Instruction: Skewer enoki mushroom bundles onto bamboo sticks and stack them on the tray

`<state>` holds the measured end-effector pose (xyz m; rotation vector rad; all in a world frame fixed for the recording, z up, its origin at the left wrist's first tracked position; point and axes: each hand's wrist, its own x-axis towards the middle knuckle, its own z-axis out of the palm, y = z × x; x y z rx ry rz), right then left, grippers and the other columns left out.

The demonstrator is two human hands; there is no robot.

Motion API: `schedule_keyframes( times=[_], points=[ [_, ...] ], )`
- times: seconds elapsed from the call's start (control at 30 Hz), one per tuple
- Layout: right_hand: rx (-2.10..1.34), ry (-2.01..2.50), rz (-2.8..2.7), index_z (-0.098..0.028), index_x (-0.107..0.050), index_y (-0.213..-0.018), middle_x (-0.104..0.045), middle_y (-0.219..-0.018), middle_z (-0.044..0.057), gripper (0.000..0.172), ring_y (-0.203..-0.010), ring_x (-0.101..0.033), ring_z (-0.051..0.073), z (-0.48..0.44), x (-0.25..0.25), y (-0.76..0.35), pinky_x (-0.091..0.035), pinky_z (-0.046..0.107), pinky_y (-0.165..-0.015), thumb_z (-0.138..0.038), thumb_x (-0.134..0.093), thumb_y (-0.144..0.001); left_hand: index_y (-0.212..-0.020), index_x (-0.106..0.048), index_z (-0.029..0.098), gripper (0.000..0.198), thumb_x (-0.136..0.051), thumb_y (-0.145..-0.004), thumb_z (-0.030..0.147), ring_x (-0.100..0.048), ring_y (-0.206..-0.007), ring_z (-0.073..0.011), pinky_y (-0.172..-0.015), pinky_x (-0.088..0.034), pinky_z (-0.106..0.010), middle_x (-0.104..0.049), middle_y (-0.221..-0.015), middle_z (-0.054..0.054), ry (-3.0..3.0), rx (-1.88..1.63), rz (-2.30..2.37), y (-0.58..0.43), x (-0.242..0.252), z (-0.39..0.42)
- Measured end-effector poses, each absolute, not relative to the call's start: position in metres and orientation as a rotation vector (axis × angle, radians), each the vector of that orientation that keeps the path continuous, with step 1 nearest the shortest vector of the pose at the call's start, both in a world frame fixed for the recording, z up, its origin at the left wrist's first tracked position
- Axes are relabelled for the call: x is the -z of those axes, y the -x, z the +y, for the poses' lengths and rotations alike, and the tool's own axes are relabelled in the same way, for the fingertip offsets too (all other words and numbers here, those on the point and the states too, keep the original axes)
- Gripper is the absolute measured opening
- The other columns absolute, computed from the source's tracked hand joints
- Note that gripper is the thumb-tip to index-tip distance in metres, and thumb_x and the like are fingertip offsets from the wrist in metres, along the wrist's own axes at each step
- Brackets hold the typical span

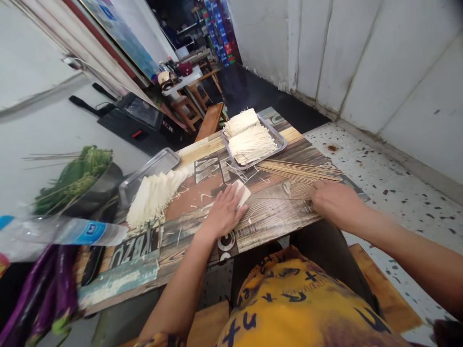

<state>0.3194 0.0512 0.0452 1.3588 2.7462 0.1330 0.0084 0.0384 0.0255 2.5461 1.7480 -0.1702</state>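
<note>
My left hand point(224, 209) lies flat over a small bundle of white enoki mushrooms point(245, 193), fingers stretched out and thumb apart, pressing it against the wood-patterned table. Part of that bundle is hidden under the fingers. At the table's right edge my right hand point(331, 202) is closed in a pinch on a thin bamboo skewer point(278, 198), which points left toward the bundle. Just beyond this hand lies a loose pile of bamboo skewers point(296, 168). Behind, a clear plastic tray point(280, 140) holds stacked enoki mushrooms point(251, 142).
A row of enoki portions point(154, 195) lies left on the table point(195, 226), near an empty clear tray point(159, 164). Further left are a metal bowl point(103, 188) of leafy greens, a plastic bottle point(90, 232), a black-handled knife point(93, 265) and purple eggplants point(47, 294).
</note>
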Motion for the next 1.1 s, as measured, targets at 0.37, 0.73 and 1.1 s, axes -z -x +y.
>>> schedule_keyframes(
  times=[0.37,0.73,1.1],
  points=[
    [-0.177,-1.303,2.859,-0.010,-0.060,-0.087,-0.061,-0.088,0.013,0.015,-0.086,-0.057,0.026,0.039,-0.032,-0.323,-0.039,0.033,-0.071,-0.004,-0.046,-0.084,-0.141,-0.042,0.013,0.051,-0.037,-0.096,0.037,-0.036,-0.138,-0.0307,-0.109,-0.033,-0.050,-0.035,-0.151,-0.018,-2.586,-0.006,1.959,-0.022,-0.021,0.031],
    [0.185,-1.228,2.782,-0.011,-0.065,-0.080,-0.068,-0.078,0.012,0.014,-0.073,-0.062,0.023,0.051,-0.056,-0.328,-0.032,0.031,-0.058,-0.007,-0.051,-0.078,-0.149,-0.024,0.009,0.058,-0.027,-0.099,0.039,-0.022,-0.144,-0.0235,-0.117,-0.023,-0.046,-0.027,-0.155,-0.016,-2.500,-0.138,1.798,-0.010,-0.017,0.039],
    [0.336,-1.561,2.918,-0.014,-0.058,-0.090,-0.064,-0.070,0.006,0.011,-0.059,-0.056,0.018,0.003,-0.032,-0.319,-0.022,0.030,-0.052,-0.012,-0.051,-0.082,-0.143,-0.037,0.005,0.055,-0.026,-0.097,0.035,-0.030,-0.142,-0.0250,-0.115,-0.026,-0.048,-0.037,-0.149,-0.019,-2.447,-0.055,1.881,-0.016,-0.019,0.045]
  ],
)
